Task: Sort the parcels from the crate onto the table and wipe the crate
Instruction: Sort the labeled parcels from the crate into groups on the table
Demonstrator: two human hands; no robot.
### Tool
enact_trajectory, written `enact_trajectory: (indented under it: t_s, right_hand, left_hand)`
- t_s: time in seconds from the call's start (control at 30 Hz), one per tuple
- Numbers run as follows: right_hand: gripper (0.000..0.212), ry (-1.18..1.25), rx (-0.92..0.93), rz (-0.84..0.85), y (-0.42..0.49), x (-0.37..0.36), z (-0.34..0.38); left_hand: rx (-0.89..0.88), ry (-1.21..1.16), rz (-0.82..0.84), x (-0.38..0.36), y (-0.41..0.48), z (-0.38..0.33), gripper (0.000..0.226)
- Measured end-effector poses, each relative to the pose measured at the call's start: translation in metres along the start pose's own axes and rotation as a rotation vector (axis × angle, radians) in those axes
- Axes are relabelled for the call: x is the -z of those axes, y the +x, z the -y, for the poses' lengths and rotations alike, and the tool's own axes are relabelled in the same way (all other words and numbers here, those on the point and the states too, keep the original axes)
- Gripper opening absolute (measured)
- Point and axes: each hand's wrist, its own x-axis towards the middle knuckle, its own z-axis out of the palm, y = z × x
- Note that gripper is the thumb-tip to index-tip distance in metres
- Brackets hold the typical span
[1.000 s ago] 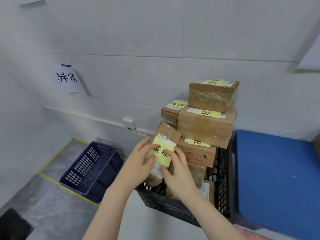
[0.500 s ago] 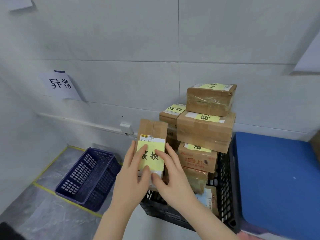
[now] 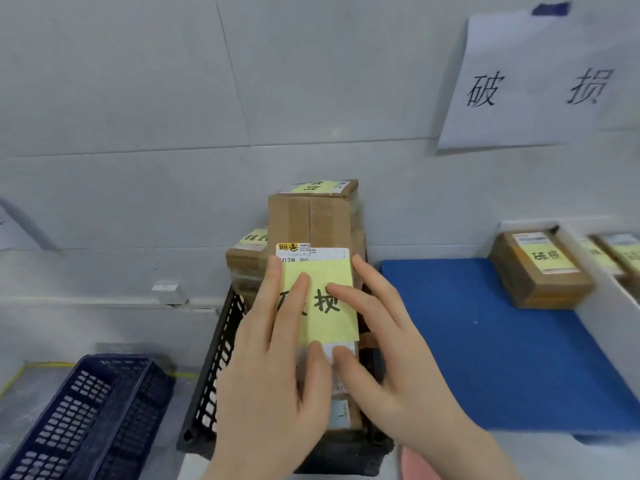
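Both hands are raised on a brown parcel (image 3: pixel 304 220) that stands upright straight ahead, its labelled face toward the camera. The left hand (image 3: pixel 273 368) lies on the left half of that face and the right hand (image 3: pixel 391 358) on the right half. Their fingers are straight and spread, laid flat rather than curled, over the yellow note (image 3: pixel 325 271) stuck on the parcel. The two thumbs nearly meet on the white label just under the note. The parcel's top rises past the fingertips. Whether anything supports it from behind cannot be told. Behind the hands and the parcel, more stacked parcels (image 3: pixel 247 254) stand in the black crate (image 3: pixel 221 358), whose wall shows just left of the left hand. Further left and lower sits a blue basket (image 3: pixel 86 410) on the floor. Right of the right hand is the blue table top (image 3: pixel 485 341), with another noted parcel (image 3: pixel 540 271) at its far end. A paper sign (image 3: pixel 533 84) hangs on the wall above that.
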Motion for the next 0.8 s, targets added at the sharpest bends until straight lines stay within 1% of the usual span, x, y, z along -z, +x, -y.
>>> enact_trajectory:
  t_s: [0.07,0.2,0.33,0.43,0.57,0.7,0.8]
  right_hand:
    - [0.051,-0.036,-0.034,-0.038,-0.008,0.026,-0.001]
    - [0.049,-0.151,-0.093,-0.143,-0.034,0.091,-0.014]
    - [0.048,-0.188,-0.239,-0.186,-0.062,0.148,-0.042]
    - [0.049,-0.227,-0.333,-0.167,-0.083,0.183,-0.074]
    - [0.049,-0.212,-0.476,-0.122,-0.109,0.216,-0.122]
    - [0.046,-0.189,-0.566,-0.044,-0.127,0.228,-0.173]
    - [0.048,-0.185,-0.599,0.021,-0.135,0.230,-0.203]
  left_hand:
    - [-0.048,-0.021,-0.001,-0.016,0.004,-0.022,0.061]
    - [-0.125,-0.164,0.050,-0.069,0.012,-0.074,0.060]
    - [-0.133,-0.216,0.141,-0.130,0.013,-0.118,0.060]
    - [-0.064,-0.234,0.245,-0.178,0.009,-0.142,0.056]
    - [0.046,-0.221,0.362,-0.236,0.001,-0.162,0.050]
    - [0.168,-0.170,0.467,-0.287,-0.012,-0.168,0.049]
    - [0.225,-0.154,0.522,-0.317,-0.020,-0.166,0.050]
